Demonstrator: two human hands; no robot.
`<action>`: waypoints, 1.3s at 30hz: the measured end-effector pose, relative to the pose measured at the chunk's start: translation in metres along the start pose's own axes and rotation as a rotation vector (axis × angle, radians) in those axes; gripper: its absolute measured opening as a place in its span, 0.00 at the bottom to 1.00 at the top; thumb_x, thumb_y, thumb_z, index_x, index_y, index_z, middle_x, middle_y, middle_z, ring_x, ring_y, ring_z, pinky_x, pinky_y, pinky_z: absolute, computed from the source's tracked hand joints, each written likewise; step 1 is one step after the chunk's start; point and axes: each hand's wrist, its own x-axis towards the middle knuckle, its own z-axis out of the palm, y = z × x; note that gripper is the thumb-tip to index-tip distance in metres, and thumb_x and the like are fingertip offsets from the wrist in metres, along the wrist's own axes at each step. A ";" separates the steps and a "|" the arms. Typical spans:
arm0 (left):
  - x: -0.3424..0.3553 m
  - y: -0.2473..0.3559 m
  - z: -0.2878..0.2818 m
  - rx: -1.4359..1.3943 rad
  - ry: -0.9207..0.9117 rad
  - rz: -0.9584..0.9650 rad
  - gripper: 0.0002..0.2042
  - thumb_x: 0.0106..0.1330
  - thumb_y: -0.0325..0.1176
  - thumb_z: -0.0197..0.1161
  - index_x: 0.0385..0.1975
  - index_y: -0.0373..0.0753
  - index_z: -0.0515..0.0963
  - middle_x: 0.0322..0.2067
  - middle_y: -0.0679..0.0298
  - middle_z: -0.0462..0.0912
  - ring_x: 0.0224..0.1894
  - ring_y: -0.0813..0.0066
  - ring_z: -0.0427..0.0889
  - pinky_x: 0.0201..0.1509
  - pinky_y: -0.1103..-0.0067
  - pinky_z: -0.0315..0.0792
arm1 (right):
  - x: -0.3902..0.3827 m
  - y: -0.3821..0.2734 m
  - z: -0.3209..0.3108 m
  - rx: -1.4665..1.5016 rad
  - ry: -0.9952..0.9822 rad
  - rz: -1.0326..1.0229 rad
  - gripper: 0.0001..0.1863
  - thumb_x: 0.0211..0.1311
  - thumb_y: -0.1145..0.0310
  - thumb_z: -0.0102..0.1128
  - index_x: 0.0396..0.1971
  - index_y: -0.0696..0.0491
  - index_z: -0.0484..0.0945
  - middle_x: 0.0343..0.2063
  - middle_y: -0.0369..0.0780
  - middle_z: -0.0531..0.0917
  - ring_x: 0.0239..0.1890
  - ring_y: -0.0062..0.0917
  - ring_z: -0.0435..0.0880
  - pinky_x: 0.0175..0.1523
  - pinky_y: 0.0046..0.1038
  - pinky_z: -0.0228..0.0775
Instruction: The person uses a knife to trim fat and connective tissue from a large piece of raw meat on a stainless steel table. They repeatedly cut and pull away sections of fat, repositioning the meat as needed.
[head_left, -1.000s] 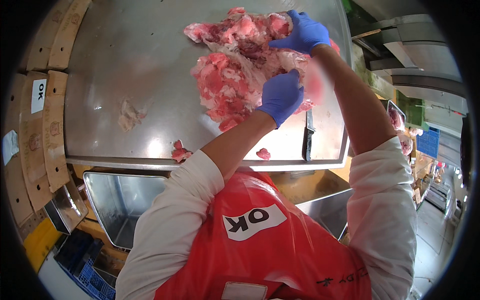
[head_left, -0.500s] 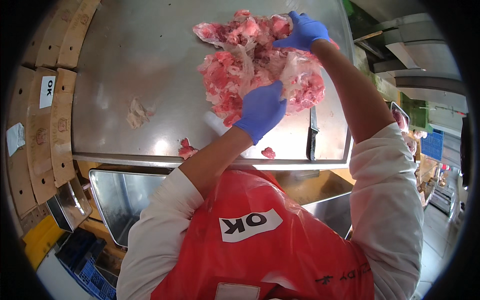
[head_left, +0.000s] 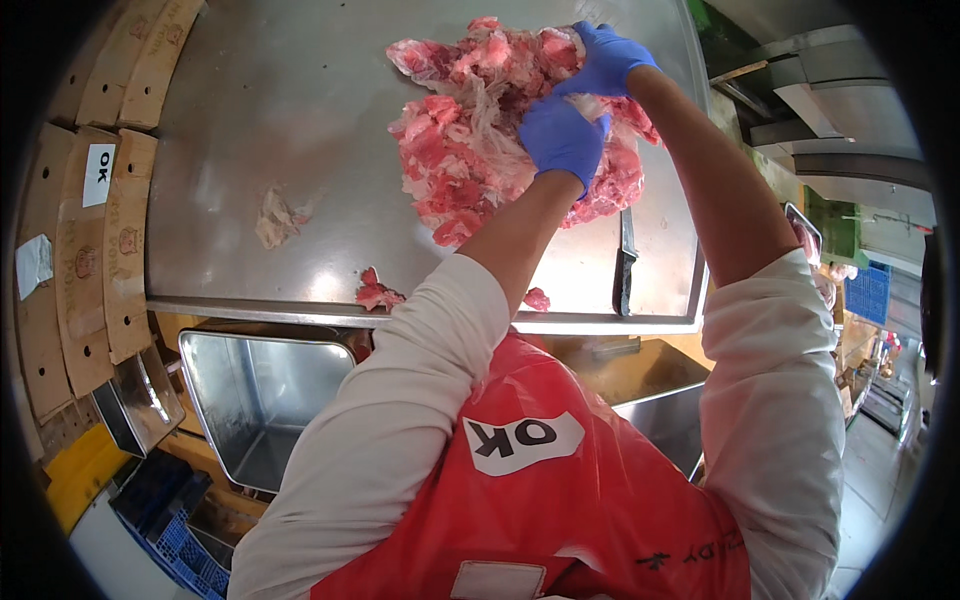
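A large heap of raw pink meat point(head_left: 450, 160) with whitish fat and membrane lies toward the far right of a steel table. Both my hands wear blue gloves. On the heap's upper surface, my left hand point(head_left: 565, 140) is closed on the meat, its fingertips partly buried. Just beyond it, my right hand point(head_left: 607, 62) curves round the far right side of the heap and grips it. A black-handled knife point(head_left: 624, 270) rests on the table, nearer me than the heap, its blade tip close to the meat. Small meat scraps point(head_left: 376, 290) lie near the front edge.
A pale scrap of membrane point(head_left: 278, 218) sits on the steel table point(head_left: 240, 120) at left. Cardboard boxes point(head_left: 85, 250) line the left side. Below the table's front edge stands a deep metal tub point(head_left: 265, 400). Blue crates point(head_left: 868, 292) are farther right.
My left hand has moved away from me and to the right, up the heap toward my right hand. The heap's near left part has shifted slightly. My right hand has barely moved.
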 end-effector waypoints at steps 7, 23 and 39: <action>0.000 -0.017 -0.002 -0.198 -0.121 0.031 0.18 0.70 0.45 0.62 0.45 0.36 0.84 0.42 0.45 0.89 0.46 0.43 0.89 0.53 0.54 0.81 | -0.010 -0.006 -0.004 -0.018 0.004 0.034 0.67 0.42 0.31 0.81 0.79 0.49 0.60 0.69 0.56 0.75 0.66 0.53 0.81 0.69 0.46 0.76; -0.012 -0.033 -0.011 -0.022 -0.067 0.615 0.11 0.69 0.42 0.65 0.39 0.40 0.85 0.41 0.50 0.89 0.48 0.49 0.88 0.52 0.55 0.80 | -0.008 -0.005 -0.014 -0.035 -0.035 -0.007 0.66 0.38 0.28 0.80 0.77 0.47 0.63 0.65 0.54 0.78 0.64 0.51 0.82 0.68 0.44 0.77; 0.023 -0.034 0.014 -0.299 -0.471 0.676 0.14 0.74 0.41 0.63 0.44 0.35 0.83 0.43 0.42 0.87 0.48 0.39 0.86 0.55 0.55 0.78 | -0.042 0.007 0.031 0.100 0.393 -0.119 0.58 0.46 0.34 0.81 0.77 0.41 0.66 0.63 0.48 0.80 0.61 0.50 0.84 0.64 0.46 0.80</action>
